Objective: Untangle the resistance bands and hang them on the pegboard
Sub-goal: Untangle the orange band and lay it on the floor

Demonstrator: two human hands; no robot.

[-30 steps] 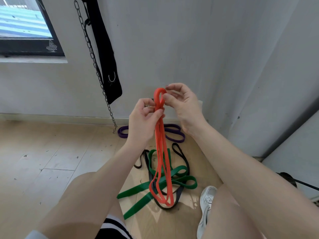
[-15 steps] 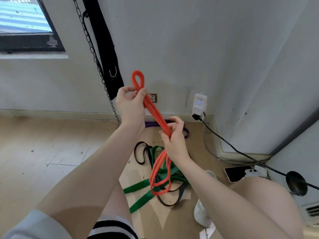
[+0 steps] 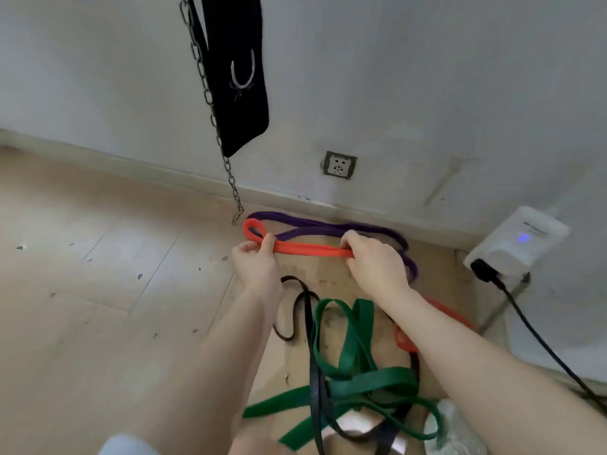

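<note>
I hold the orange resistance band (image 3: pixel 308 249) stretched level between both hands, low over the floor. My left hand (image 3: pixel 258 261) pinches it near its looped left end. My right hand (image 3: pixel 374 262) grips it further right, and the rest of the band trails down behind my right forearm. A purple band (image 3: pixel 328 228) lies on the floor by the wall, just behind the orange one. A green band (image 3: pixel 354 366) and a black band (image 3: pixel 310 339) lie tangled together on the floor below my hands. No pegboard is in view.
A metal chain (image 3: pixel 210 103) and a black strap (image 3: pixel 239 70) hang down the white wall. A wall socket (image 3: pixel 339 165) sits above the skirting. A white plug-in device (image 3: pixel 517 244) with a black cable (image 3: pixel 538 336) stands at the right. My white shoe (image 3: pixel 456 431) is at the bottom right.
Both hands came down from chest height to near the floor. The orange band went from hanging upright to being held level, and the view tilted down toward the floor.
</note>
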